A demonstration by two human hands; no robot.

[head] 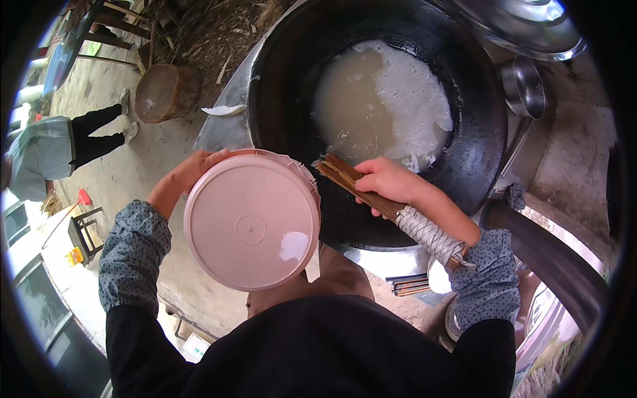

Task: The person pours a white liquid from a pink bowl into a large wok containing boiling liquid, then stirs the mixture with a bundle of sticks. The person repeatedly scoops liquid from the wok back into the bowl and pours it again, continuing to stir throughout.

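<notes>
My left hand [195, 170] grips the rim of a round pink plastic basin [251, 199], tilted so that its flat base faces me. The basin is beside the near left rim of a large black wok [283, 94]. In my right hand [385, 183] is a bamboo wok brush [430, 234], its handle end wrapped in white cord. The brush's bristle end points toward the basin, over the wok's near side. Cloudy tan water [358, 117] lies in the wok, with white foam [410, 94] on its right part. The basin's inside is hidden from me.
At the upper right are a shiny metal lid [527, 25], a long-handled metal ladle [526, 88] and a dark scourer [516, 197]. Chopsticks [410, 285] lie beside a white bowl [439, 275]. A wood stump [164, 94] stands left; another person [42, 154] is farther off.
</notes>
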